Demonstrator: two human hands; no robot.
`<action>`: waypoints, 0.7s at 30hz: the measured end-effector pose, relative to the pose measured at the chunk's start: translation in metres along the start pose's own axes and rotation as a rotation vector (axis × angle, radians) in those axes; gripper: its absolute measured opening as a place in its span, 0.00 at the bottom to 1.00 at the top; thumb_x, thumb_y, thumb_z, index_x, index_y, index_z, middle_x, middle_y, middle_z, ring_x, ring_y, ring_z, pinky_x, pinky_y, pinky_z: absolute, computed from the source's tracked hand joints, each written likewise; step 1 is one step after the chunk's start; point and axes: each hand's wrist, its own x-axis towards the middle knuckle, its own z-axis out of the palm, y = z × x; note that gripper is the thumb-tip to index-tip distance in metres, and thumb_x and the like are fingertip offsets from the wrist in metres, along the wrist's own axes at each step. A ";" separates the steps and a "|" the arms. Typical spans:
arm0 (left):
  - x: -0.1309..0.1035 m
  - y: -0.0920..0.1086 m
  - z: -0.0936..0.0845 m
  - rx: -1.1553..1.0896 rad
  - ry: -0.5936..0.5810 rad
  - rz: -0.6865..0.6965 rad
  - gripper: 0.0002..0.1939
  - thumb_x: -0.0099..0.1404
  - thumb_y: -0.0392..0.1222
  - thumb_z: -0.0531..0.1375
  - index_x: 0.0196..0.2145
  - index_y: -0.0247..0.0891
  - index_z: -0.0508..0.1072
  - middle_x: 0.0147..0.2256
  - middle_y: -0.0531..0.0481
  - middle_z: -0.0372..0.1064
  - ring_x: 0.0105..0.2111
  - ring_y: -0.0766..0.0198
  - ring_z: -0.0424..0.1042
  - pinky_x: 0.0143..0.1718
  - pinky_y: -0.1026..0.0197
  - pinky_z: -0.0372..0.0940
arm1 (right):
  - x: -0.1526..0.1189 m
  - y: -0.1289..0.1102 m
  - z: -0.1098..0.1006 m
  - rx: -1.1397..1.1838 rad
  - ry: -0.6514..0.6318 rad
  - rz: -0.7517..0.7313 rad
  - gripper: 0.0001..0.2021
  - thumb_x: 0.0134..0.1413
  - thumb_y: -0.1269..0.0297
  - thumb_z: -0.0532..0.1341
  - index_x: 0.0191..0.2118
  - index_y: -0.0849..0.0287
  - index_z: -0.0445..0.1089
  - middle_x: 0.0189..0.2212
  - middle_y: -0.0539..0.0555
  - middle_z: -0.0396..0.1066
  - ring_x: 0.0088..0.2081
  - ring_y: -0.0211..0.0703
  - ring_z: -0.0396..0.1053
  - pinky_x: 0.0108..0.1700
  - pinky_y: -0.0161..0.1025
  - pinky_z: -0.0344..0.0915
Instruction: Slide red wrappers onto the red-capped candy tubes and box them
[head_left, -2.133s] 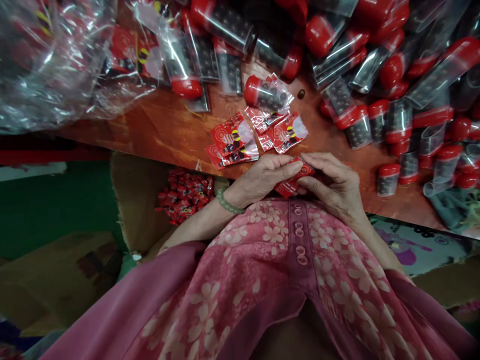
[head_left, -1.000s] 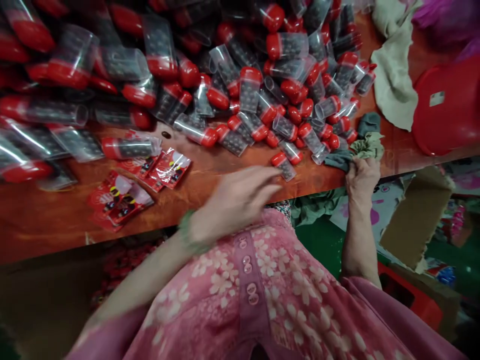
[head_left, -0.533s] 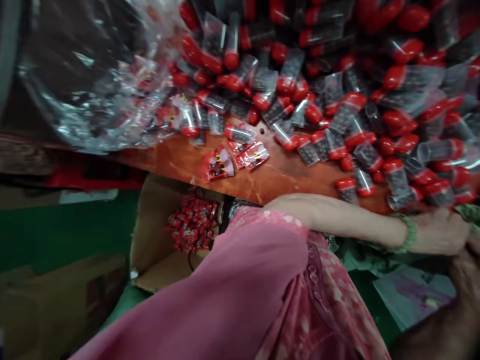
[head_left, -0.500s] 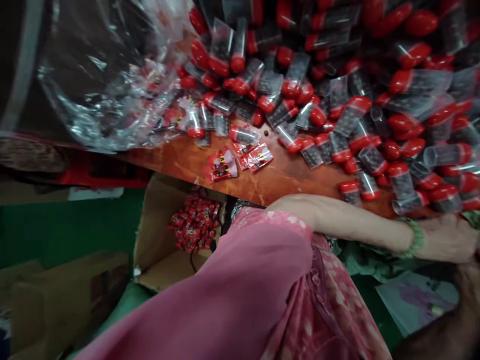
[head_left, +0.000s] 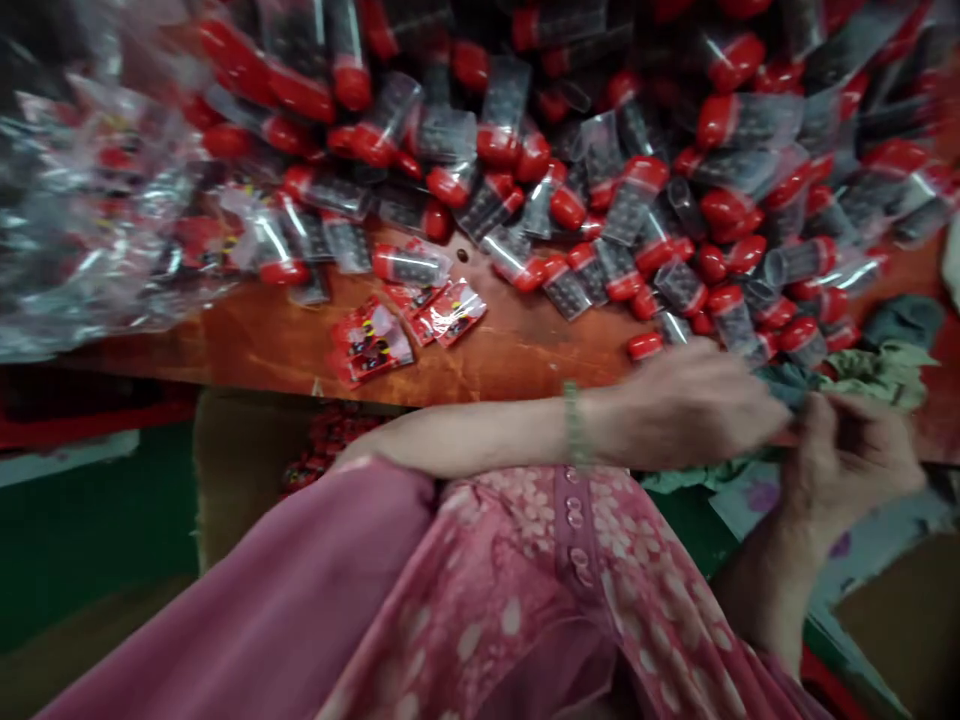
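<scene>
My left hand [head_left: 694, 405], with a green beaded bracelet [head_left: 574, 425] at the wrist, reaches right along the table's front edge. It is blurred, its fingers curled closed toward the other hand. My right hand [head_left: 855, 450] faces it from the right, thumb and fingers pinched together. Whatever is between the fingertips is too small and blurred to name. Crumpled pale green cloth [head_left: 889, 370] lies just behind the right hand, with a darker teal cloth [head_left: 904, 320] beyond it. Clear tubes with red caps [head_left: 731, 310] lie close behind my left hand.
Many more red-capped tubes [head_left: 502, 110] are heaped across the table [head_left: 277, 335]. Small red printed packets [head_left: 371, 345] lie near its front edge. Clear plastic bags [head_left: 97, 230] are at left. Below the edge stands a cardboard box [head_left: 232, 470] with red pieces [head_left: 322, 440] inside.
The view has swung to the right. My right hand, earlier dark and partly cut off at the lower right, is now up at the table edge, fingertips close to my left hand.
</scene>
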 end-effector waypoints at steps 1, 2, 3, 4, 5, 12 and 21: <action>-0.023 -0.014 0.003 -0.045 0.057 -0.102 0.18 0.75 0.53 0.55 0.40 0.37 0.78 0.35 0.44 0.76 0.41 0.58 0.74 0.42 0.57 0.65 | -0.003 -0.017 0.001 0.028 -0.054 -0.073 0.10 0.59 0.56 0.65 0.37 0.57 0.76 0.29 0.56 0.74 0.31 0.47 0.71 0.38 0.46 0.68; -0.045 -0.027 0.006 -0.082 0.111 -0.201 0.19 0.75 0.54 0.55 0.40 0.37 0.77 0.34 0.45 0.75 0.40 0.58 0.73 0.42 0.56 0.65 | -0.005 -0.035 0.004 0.064 -0.143 -0.154 0.07 0.61 0.59 0.65 0.37 0.57 0.76 0.29 0.55 0.75 0.31 0.44 0.71 0.37 0.43 0.67; -0.063 -0.039 0.011 -0.102 0.165 -0.291 0.19 0.75 0.55 0.55 0.40 0.37 0.77 0.33 0.46 0.74 0.38 0.58 0.73 0.42 0.56 0.65 | -0.006 -0.051 0.009 0.090 -0.236 -0.226 0.06 0.62 0.60 0.66 0.40 0.56 0.77 0.30 0.54 0.75 0.30 0.43 0.71 0.36 0.41 0.68; -0.079 -0.049 0.016 -0.097 0.216 -0.372 0.19 0.74 0.56 0.56 0.40 0.37 0.77 0.32 0.46 0.74 0.37 0.58 0.73 0.42 0.56 0.65 | -0.006 -0.065 0.015 0.101 -0.308 -0.280 0.08 0.63 0.60 0.66 0.44 0.56 0.77 0.29 0.53 0.74 0.30 0.42 0.70 0.37 0.40 0.69; -0.093 -0.056 0.020 -0.068 0.254 -0.448 0.20 0.74 0.56 0.56 0.42 0.37 0.76 0.32 0.46 0.74 0.37 0.58 0.72 0.42 0.55 0.65 | -0.006 -0.076 0.021 0.105 -0.352 -0.307 0.10 0.64 0.59 0.65 0.47 0.56 0.76 0.32 0.54 0.74 0.32 0.43 0.72 0.38 0.40 0.70; -0.140 -0.067 0.035 0.104 0.154 -0.684 0.22 0.70 0.54 0.61 0.50 0.32 0.75 0.45 0.38 0.75 0.45 0.50 0.72 0.47 0.50 0.68 | -0.006 -0.094 0.058 0.025 -0.506 -0.292 0.17 0.66 0.55 0.63 0.54 0.59 0.74 0.42 0.62 0.75 0.44 0.55 0.73 0.51 0.53 0.72; -0.156 -0.081 0.042 0.049 0.179 -0.730 0.14 0.75 0.34 0.52 0.41 0.35 0.78 0.37 0.42 0.75 0.38 0.55 0.70 0.40 0.53 0.67 | -0.017 -0.119 0.075 0.119 -0.602 -0.272 0.19 0.62 0.50 0.65 0.51 0.58 0.73 0.39 0.59 0.70 0.43 0.55 0.69 0.49 0.56 0.71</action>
